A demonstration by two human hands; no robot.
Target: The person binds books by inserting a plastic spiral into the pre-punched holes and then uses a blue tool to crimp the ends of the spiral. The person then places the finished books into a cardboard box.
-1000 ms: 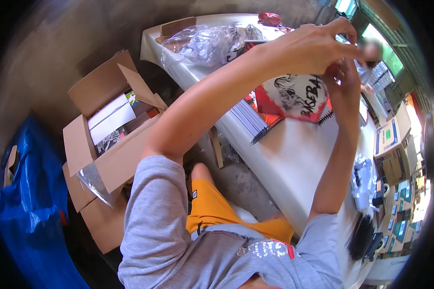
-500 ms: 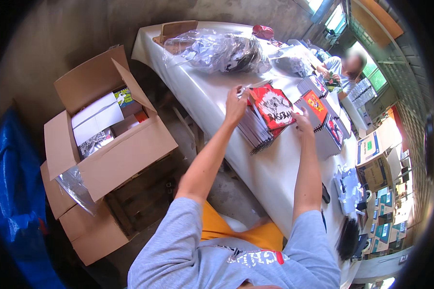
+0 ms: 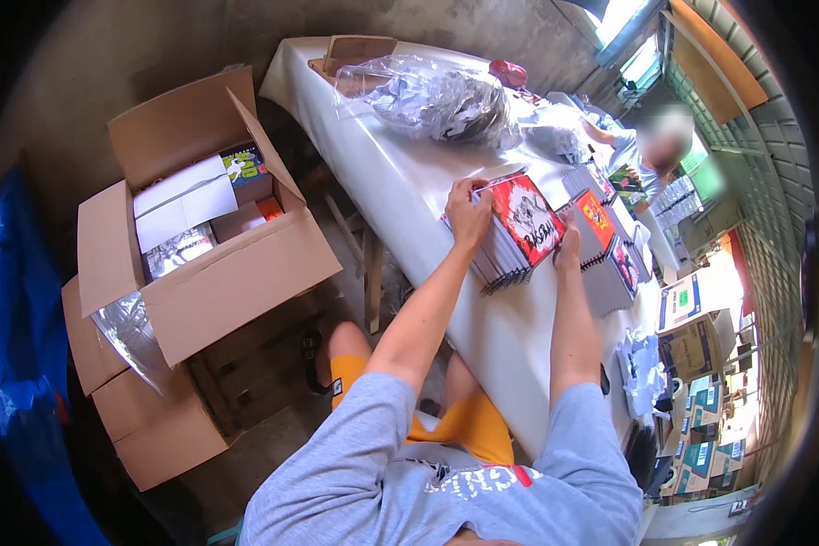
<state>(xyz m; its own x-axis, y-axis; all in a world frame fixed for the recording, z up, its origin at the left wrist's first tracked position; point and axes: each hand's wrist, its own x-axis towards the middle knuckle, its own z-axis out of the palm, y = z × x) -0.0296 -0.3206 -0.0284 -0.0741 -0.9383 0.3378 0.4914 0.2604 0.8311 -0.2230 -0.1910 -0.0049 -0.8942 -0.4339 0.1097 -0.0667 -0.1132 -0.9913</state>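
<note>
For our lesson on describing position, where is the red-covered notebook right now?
In the head view, the red-covered notebook is right of centre, between the left hand and right hand, atop a notebook stack on the white table.

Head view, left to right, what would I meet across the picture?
Blue tarp, big open box, left hand, red notebook, right hand, orange notebook, smaller carton.
</note>
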